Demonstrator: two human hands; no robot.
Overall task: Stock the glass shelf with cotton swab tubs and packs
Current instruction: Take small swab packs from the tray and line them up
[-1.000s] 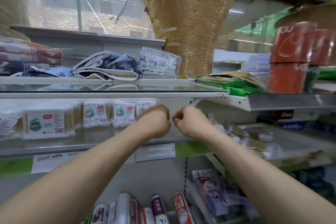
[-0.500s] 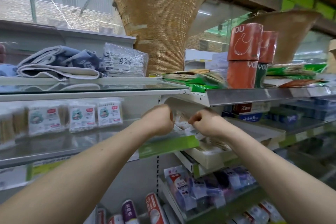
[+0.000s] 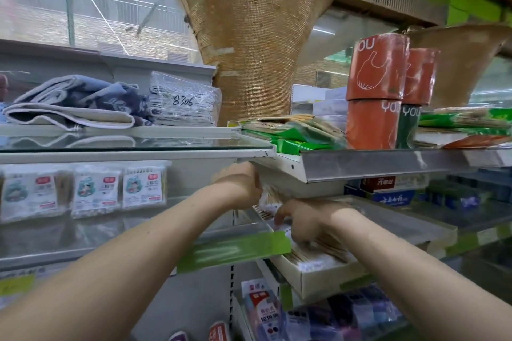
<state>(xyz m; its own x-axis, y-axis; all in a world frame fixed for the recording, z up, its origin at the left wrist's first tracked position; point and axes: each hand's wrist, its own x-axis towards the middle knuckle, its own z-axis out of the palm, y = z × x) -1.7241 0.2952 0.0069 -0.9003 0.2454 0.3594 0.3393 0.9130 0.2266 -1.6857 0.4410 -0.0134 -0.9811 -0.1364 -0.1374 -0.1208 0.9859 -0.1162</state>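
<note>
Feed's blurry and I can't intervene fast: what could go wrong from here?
The left hand seems to grip swab packs right under the metal shelf lip; lifting them out could snag packs or knuckles. The right hand digs into the cardboard box at its shelf's front edge, which might tip or slide it. The standing packs on the glass shelf are upright and could topple when new stock slides in.

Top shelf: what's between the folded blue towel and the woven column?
A clear-wrapped pack marked 8306, right beside the towel; shown in the head view.
</note>
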